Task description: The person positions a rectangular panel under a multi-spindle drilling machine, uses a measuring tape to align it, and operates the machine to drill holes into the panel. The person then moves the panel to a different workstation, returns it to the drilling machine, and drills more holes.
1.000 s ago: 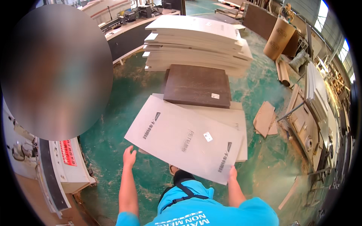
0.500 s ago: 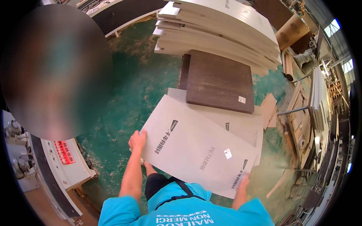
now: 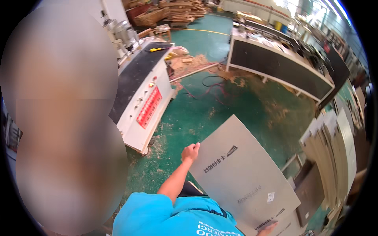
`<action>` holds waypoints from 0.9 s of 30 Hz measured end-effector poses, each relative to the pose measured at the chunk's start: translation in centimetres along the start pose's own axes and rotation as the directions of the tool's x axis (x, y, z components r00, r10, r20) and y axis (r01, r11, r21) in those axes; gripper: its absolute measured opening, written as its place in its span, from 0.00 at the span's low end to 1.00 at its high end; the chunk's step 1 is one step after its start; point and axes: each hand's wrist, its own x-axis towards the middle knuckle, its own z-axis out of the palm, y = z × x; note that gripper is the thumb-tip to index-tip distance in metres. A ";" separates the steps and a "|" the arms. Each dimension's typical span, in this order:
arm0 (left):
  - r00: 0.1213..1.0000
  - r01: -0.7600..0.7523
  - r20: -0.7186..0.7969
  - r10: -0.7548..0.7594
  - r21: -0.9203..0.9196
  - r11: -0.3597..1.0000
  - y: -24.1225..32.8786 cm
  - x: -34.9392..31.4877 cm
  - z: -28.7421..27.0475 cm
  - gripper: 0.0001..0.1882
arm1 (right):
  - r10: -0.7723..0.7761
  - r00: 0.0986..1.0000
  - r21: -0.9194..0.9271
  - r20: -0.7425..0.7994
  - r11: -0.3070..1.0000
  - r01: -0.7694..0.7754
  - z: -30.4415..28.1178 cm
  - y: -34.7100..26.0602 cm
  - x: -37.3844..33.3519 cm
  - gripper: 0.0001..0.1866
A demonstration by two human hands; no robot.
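A large grey board (image 3: pixel 244 169) with dark printing and a small white label hangs tilted in front of me, held in both hands. My left hand (image 3: pixel 191 152) is closed around its left edge, near the upper corner. Down at the near edge, my right hand (image 3: pixel 268 229) grips the board; only part of it shows, low in the picture. Beyond the board's right edge leans or lies a brown panel (image 3: pixel 309 192) with a small label, partly covered.
To the left stands a white machine (image 3: pixel 132 135) with a black top and red sign. A long dark-sided workbench (image 3: pixel 271 63) is at the back right. Stacked pale boards (image 3: pixel 330 145) rise at the right. Hoses (image 3: pixel 214 82) and sawdust lie on the green floor (image 3: pixel 189 122).
My view has swung left, bringing the machine and back bench in. The grey board has turned with me, away from the boards lying on the floor, still in both hands.
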 end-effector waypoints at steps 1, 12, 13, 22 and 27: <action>0.998 0.027 -0.057 -0.030 -0.051 0.998 -1.4 1.9 -2.8 0.28 | 0.024 0.998 0.003 0.065 1.000 -0.024 4.3 -0.4 1.5 0.33; 0.759 0.370 -0.447 -0.474 -0.303 0.878 -18.1 20.2 -19.4 0.32 | -0.028 0.933 -0.290 0.358 0.947 0.140 55.2 11.3 12.1 0.34; 0.710 0.405 -0.473 -0.521 -0.331 0.852 -19.2 22.0 -21.0 0.33 | -0.005 0.915 -0.313 0.403 0.939 0.143 61.1 13.4 13.1 0.34; 0.146 0.267 -0.326 -0.934 -0.896 0.354 -25.7 26.5 -32.5 0.40 | 0.242 0.750 -0.756 0.615 -0.091 0.649 117.9 28.4 4.4 0.41; -0.033 0.418 -0.285 -0.958 -0.875 0.245 -25.3 27.4 -35.4 0.36 | 0.449 0.498 -0.498 0.742 -0.129 0.858 136.5 37.9 -5.9 0.38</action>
